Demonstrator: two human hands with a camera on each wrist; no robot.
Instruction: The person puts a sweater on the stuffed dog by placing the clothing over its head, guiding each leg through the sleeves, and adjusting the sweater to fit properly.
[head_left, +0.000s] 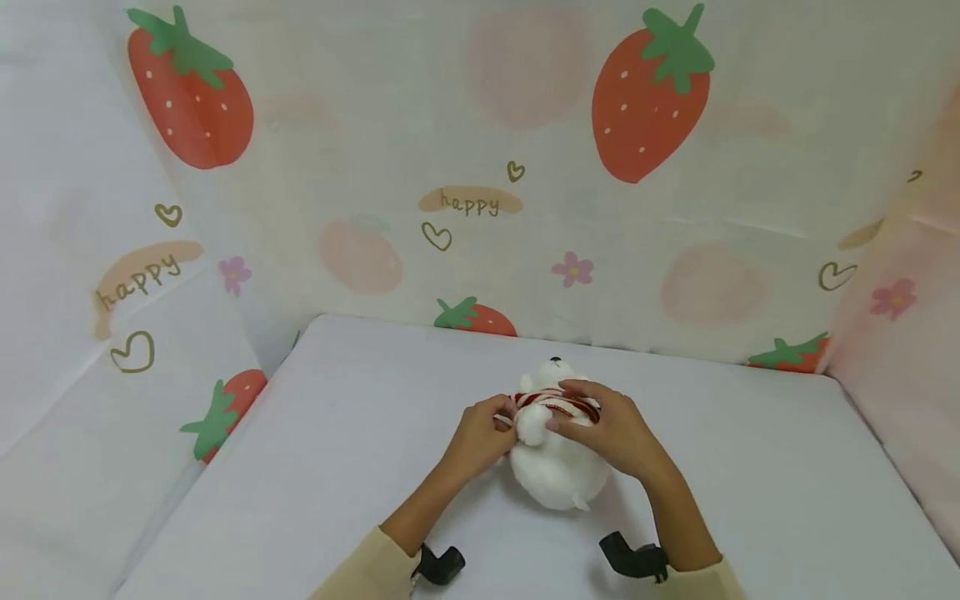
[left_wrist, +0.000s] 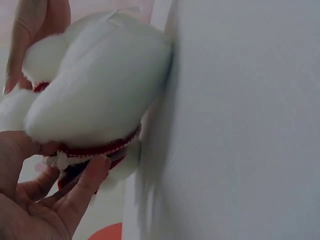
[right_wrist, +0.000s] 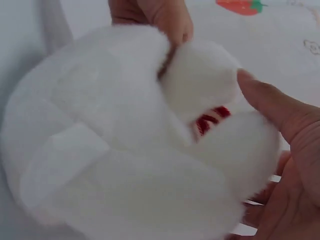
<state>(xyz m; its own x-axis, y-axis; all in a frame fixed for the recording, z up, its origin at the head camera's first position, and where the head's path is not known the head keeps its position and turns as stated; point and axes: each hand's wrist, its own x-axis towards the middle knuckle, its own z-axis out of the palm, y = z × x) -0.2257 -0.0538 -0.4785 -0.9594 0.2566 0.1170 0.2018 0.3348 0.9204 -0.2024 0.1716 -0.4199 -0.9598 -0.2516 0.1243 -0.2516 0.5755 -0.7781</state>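
A white plush polar bear (head_left: pixel 558 479) lies on the table with its dark-nosed head toward the back wall. Round its neck runs a red and white striped scarf (head_left: pixel 573 406). My left hand (head_left: pixel 480 432) is at the bear's left side in the head view; in the left wrist view its thumb and fingers pinch the scarf (left_wrist: pixel 95 150) at the edge of the body. From the other side my right hand (head_left: pixel 618 425) grips the bear by an arm, its thumb (right_wrist: pixel 265 97) on the near face and the fingers partly hidden behind the fur.
A white tabletop (head_left: pixel 337 417) spreads around the bear. Behind and beside it hang cloth walls (head_left: pixel 375 125) printed with strawberries, hearts and flowers. Black wrist mounts (head_left: pixel 633 557) sit at both cuffs. A small white tag (head_left: pixel 580 503) sticks out from the bear's lower end.
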